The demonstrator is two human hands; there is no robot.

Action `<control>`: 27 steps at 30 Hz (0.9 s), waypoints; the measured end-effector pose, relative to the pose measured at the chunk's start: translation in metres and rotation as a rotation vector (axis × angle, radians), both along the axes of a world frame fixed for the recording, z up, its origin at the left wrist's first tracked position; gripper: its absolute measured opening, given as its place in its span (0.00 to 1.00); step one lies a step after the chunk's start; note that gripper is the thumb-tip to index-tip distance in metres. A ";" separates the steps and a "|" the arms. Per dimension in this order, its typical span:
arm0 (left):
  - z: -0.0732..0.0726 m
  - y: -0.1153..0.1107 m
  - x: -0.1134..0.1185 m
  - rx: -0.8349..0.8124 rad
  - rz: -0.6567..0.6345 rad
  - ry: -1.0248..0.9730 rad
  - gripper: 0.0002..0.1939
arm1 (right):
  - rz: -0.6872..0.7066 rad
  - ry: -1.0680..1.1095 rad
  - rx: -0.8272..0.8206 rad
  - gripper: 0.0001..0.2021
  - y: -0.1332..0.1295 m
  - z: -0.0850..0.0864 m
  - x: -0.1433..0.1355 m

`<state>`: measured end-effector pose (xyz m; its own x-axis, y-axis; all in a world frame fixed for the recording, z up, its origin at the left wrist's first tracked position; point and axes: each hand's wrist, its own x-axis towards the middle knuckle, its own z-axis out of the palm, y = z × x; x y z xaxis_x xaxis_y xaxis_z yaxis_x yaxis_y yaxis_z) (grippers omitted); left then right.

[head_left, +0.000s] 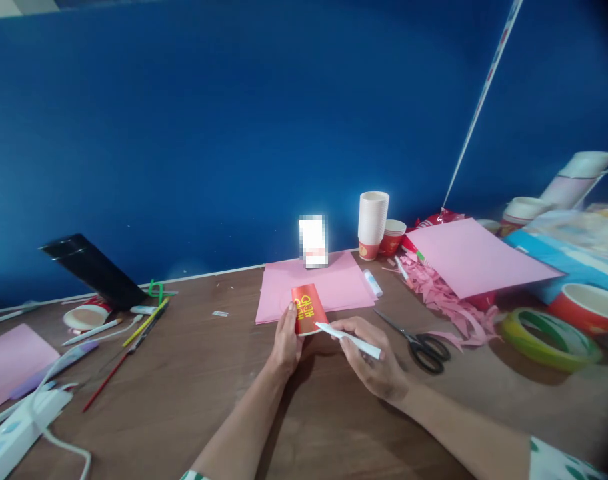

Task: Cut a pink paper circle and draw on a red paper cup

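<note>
Lying lengthwise away from the person, red cup [308, 308] held by left hand [287, 340]; right hand [374, 363] grips white pen [348, 339].

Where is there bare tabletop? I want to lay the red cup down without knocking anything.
Bare wood lies between the pencils and the left hand, up to the pink sheets. A smaller patch sits below the scissors, beside the right hand. It is crowded at right around the pink scraps and tape roll.

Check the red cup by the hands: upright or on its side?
On its side. The red cup lies on the table, its length pointing away, left hand steadying it, right hand holding a white pen at its rim.
</note>
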<state>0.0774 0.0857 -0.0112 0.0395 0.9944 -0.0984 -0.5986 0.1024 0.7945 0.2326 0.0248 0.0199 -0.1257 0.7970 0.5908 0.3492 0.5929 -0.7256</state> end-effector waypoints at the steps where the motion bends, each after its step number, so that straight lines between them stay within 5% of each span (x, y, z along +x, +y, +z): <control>1: 0.000 0.000 0.000 0.002 0.000 0.002 0.18 | 0.000 0.000 -0.005 0.09 0.000 0.000 0.000; 12: 0.002 -0.001 0.002 -0.009 0.000 0.071 0.20 | 0.080 0.268 -0.323 0.10 0.005 -0.012 0.000; 27: -0.007 0.001 0.000 0.029 -0.016 0.100 0.20 | 0.097 0.360 -0.409 0.12 0.010 -0.010 0.000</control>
